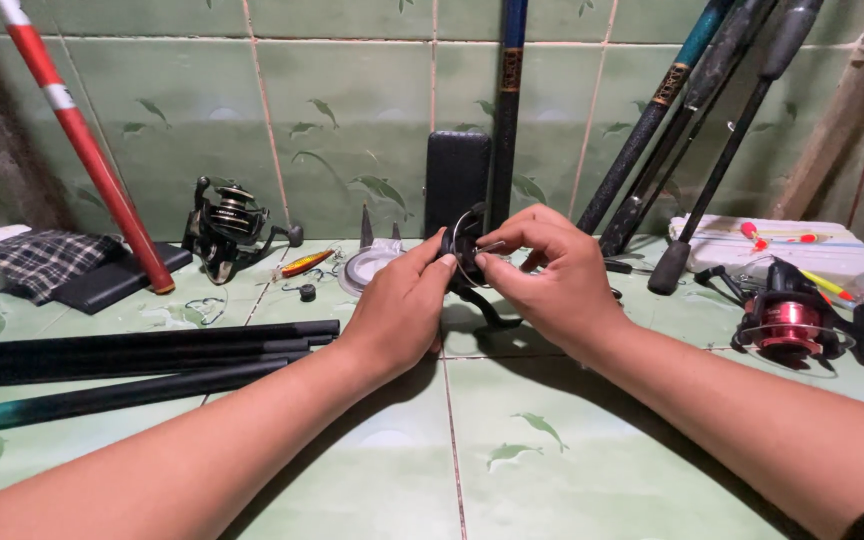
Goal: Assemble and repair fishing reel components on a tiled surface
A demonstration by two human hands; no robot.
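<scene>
L hand cups black spinning reel, R hand pinches its thin bail wire; rigid, compact, prob. hefty—best gripped by body.

A black fishing reel is held up just above the green tiled floor, mostly hidden between both hands. Its thin metal bail wire curves across its front, and a dark stem reaches down toward the tiles.
</scene>
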